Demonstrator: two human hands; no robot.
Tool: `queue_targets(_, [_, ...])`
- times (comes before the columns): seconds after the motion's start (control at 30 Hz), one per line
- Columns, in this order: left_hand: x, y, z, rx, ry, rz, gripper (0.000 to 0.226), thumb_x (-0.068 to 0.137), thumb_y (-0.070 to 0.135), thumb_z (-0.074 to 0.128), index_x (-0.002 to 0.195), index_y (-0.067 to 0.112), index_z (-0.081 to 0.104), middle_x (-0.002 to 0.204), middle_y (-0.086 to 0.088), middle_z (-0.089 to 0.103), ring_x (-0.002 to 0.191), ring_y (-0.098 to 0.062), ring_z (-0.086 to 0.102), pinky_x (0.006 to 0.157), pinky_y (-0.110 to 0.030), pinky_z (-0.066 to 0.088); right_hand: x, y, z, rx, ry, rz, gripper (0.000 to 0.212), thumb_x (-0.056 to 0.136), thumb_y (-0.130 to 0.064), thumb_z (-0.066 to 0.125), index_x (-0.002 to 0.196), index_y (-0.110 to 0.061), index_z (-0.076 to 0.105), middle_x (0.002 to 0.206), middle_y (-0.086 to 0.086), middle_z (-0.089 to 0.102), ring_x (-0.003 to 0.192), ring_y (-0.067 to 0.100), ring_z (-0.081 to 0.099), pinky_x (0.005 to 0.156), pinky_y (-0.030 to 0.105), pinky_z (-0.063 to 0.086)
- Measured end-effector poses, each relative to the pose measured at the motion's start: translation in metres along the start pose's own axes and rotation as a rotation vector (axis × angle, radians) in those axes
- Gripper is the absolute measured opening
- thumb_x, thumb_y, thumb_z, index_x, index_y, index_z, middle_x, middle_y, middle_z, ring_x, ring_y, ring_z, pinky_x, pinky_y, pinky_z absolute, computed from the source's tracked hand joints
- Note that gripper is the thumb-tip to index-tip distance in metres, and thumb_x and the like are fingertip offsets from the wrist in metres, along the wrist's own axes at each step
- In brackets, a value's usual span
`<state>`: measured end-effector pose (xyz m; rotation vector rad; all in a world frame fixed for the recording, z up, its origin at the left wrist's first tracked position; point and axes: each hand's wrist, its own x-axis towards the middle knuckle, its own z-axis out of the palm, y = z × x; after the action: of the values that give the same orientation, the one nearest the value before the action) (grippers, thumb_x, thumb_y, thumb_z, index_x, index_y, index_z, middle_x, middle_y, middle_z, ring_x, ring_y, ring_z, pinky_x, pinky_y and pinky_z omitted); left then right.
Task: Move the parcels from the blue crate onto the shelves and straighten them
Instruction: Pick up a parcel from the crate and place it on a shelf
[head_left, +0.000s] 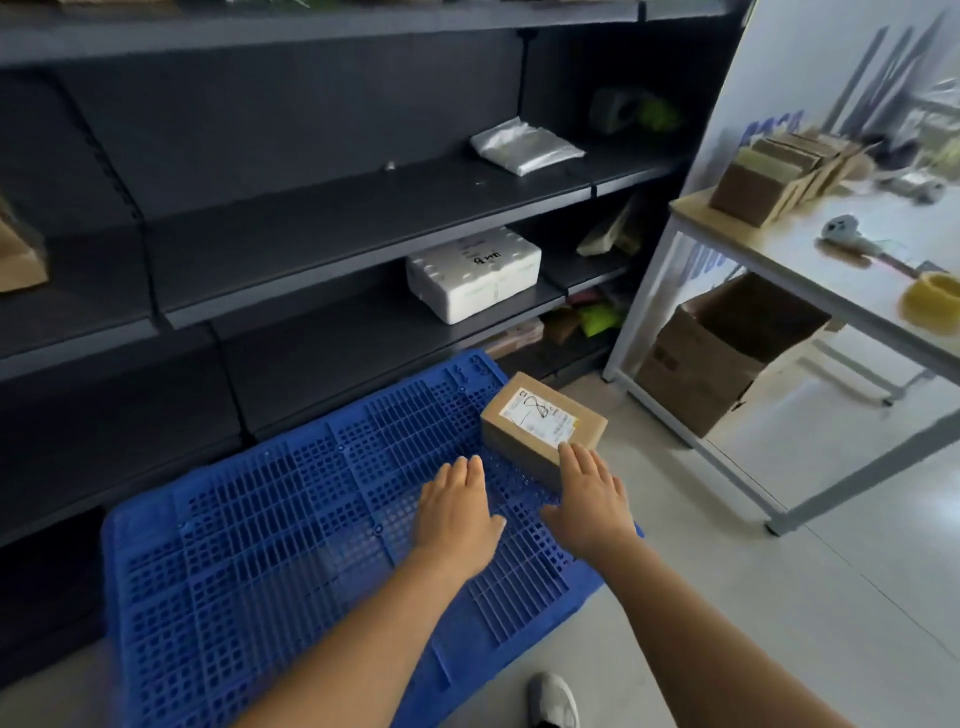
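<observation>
Forearms reach forward from the near edge over a blue crate (270, 545) that lies upside down on the pale floor, its gridded underside facing up. At the near edge, just right of the crate, a white shoe (553, 699) shows. The left hand (460, 506) is flat, palm down, fingers straight and close together, over the crate's grid just left of a brown parcel (543, 428); I cannot tell whether it rests on the plastic or hovers above it. The right hand (592, 493) is also spread and relaxed, holding nothing, with its fingertips (571, 451) touching the near top edge of the parcel. That parcel is a small cardboard box with a white label scribbled in black, and it sits on the far right corner of the crate.

Beyond the crate stand dark shelves (322, 228). On the lower shelf, right of centre, lies a white foam box (472, 273) with black writing on its lid. One shelf higher and further right lies a silvery plastic pouch (524, 144). At the far left edge a brown paper package (18, 249) is partly cut off. In the next bay to the right, several packages show, too dim to make out.

To the right stands a pale table (779, 249) on a metal frame. On it are a row of cardboard boxes (774, 176), a grey handheld device (852, 236) and a yellow roll (932, 299). Under the table sits an open cardboard carton (722, 358).
</observation>
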<state>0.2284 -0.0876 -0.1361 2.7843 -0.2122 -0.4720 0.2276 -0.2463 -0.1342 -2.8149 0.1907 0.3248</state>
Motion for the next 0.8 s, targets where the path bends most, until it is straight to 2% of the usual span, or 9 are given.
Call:
queue_targets(0.23, [0.085, 0.06, 0.046, -0.185, -0.122, -0.225, 0.092, 0.093, 0.05, 0.053, 0.154, 0.012, -0.005, 0.162, -0.005, 0.005, 0.148, -0.023, 0.009, 0.119, -0.036, 0.015, 0.111, 0.081, 0.0, 0.034, -0.139, -0.044, 0.087, 0.086, -0.038, 0.064, 0.153, -0.019, 0.012, 0.159, 0.0, 0.015, 0.147, 0.024, 0.011, 0.118, 0.042, 0.02])
queue_targets(0.4, [0.135, 0.09, 0.076, -0.38, -0.16, -0.357, 0.1, 0.089, 0.046, 0.061, 0.153, 0.016, -0.009, 0.161, -0.005, 0.008, 0.146, -0.026, 0.019, 0.114, -0.036, 0.026, 0.178, 0.116, 0.011, 0.098, -0.228, -0.065, 0.094, 0.08, -0.036, 0.072, 0.151, -0.021, 0.013, 0.154, 0.0, 0.022, 0.14, 0.025, 0.027, 0.113, 0.04, 0.03])
queue_targets(0.57, [0.175, 0.102, 0.103, -0.548, -0.134, -0.509, 0.104, 0.087, 0.042, 0.065, 0.153, 0.016, -0.012, 0.159, -0.004, 0.02, 0.141, -0.024, 0.031, 0.109, -0.037, 0.036, 0.223, 0.134, 0.034, 0.139, -0.329, -0.047, 0.105, 0.077, -0.037, 0.073, 0.154, -0.021, 0.003, 0.159, 0.001, 0.008, 0.146, 0.025, 0.011, 0.118, 0.039, 0.021])
queue_targets(0.67, [0.184, 0.104, 0.113, -0.716, -0.11, -0.592, 0.099, 0.088, 0.03, 0.068, 0.153, 0.013, -0.006, 0.152, -0.001, 0.033, 0.136, -0.02, 0.038, 0.103, -0.03, 0.038, 0.236, 0.136, 0.046, 0.176, -0.381, -0.027, 0.099, 0.074, -0.037, 0.071, 0.15, -0.022, 0.009, 0.152, 0.001, 0.023, 0.141, 0.025, 0.02, 0.113, 0.039, 0.025])
queue_targets(0.8, [0.187, 0.097, 0.129, -0.828, -0.107, -0.669, 0.082, 0.085, 0.027, 0.072, 0.147, 0.019, 0.019, 0.136, 0.005, 0.052, 0.12, -0.017, 0.054, 0.088, -0.023, 0.045, 0.234, 0.129, 0.058, 0.218, -0.419, -0.009, 0.094, 0.069, -0.034, 0.072, 0.144, -0.029, 0.015, 0.129, -0.001, 0.033, 0.125, 0.025, 0.036, 0.105, 0.038, 0.039])
